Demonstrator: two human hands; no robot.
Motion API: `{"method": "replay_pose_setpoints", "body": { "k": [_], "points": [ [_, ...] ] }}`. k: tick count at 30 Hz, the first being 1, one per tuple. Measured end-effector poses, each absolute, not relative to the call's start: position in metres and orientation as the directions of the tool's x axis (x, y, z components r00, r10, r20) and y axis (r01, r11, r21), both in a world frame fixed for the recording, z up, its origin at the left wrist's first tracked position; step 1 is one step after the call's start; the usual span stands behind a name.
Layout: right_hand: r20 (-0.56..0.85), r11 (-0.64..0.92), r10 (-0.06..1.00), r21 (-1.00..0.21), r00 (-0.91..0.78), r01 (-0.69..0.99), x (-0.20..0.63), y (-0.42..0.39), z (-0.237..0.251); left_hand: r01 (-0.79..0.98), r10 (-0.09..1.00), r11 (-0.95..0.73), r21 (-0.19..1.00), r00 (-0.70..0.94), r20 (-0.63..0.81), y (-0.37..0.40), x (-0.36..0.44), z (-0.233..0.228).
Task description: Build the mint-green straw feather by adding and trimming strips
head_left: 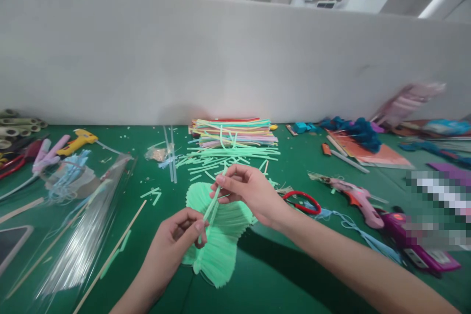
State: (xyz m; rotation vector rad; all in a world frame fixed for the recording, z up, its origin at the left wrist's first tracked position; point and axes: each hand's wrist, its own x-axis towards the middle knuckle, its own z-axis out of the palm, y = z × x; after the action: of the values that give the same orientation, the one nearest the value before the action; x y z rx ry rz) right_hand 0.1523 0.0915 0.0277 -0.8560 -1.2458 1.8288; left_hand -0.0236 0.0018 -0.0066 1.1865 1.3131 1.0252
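My left hand (180, 235) pinches the lower end of a light green straw (210, 210). My right hand (245, 189) grips the same straw at its upper end, fingers closed round it. Both hands hover just above a fan-shaped piece (221, 240) made of many green straws side by side, lying flat on the green table (279, 279). Behind the hands lie loose cut green straws (228, 159) and a stack of coloured straws (235, 130).
Red-handled scissors (303, 201) and a pink glue gun (355, 196) lie to the right. A yellow glue gun (79, 140), clear plastic wrap (81, 235) and a thin wooden stick (110, 255) are on the left. A grey partition (235, 59) closes the back; a person is behind it.
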Motion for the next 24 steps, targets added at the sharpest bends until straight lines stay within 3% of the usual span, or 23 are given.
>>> {"method": "replay_pose_setpoints", "body": {
  "k": [7,10,12,14,15,16,20,24],
  "points": [
    [-0.141,-0.159,0.823,-0.987,-0.551,0.016,0.173,0.098,0.024,0.218,0.974,0.146,0.965,0.141,-0.179,0.006,-0.024,-0.020],
    [-0.118,-0.035,0.840,-0.986,-0.530,0.163,0.195,0.105,0.031,0.334,0.970,0.120,0.935,0.160,-0.182,0.005,-0.022,-0.022],
    [-0.035,0.100,0.911,-0.947,-0.411,0.304,0.219,0.117,0.039,0.428,0.971,0.086,0.900,0.166,-0.172,0.005,-0.023,-0.021],
    [0.141,0.268,0.956,-0.769,-0.256,0.580,0.247,0.135,0.045,0.529,0.974,0.046,0.847,0.164,-0.155,0.007,-0.025,-0.016],
    [0.242,0.297,0.952,-0.585,-0.186,0.755,0.262,0.146,0.046,0.582,0.976,0.022,0.813,0.164,-0.144,0.009,-0.026,-0.012],
    [0.278,0.271,0.950,-0.508,-0.142,0.818,0.276,0.156,0.046,0.636,0.978,-0.004,0.771,0.164,-0.131,0.013,-0.027,-0.008],
    [0.306,0.195,0.948,-0.341,-0.087,0.920,0.305,0.186,0.032,0.841,0.985,-0.140,0.523,0.174,-0.015,0.049,-0.027,0.000],
    [0.331,0.246,0.931,-0.266,-0.151,0.932,0.288,0.183,0.022,0.924,0.966,-0.260,0.282,0.248,0.079,0.106,-0.022,-0.012]
  ]
}}
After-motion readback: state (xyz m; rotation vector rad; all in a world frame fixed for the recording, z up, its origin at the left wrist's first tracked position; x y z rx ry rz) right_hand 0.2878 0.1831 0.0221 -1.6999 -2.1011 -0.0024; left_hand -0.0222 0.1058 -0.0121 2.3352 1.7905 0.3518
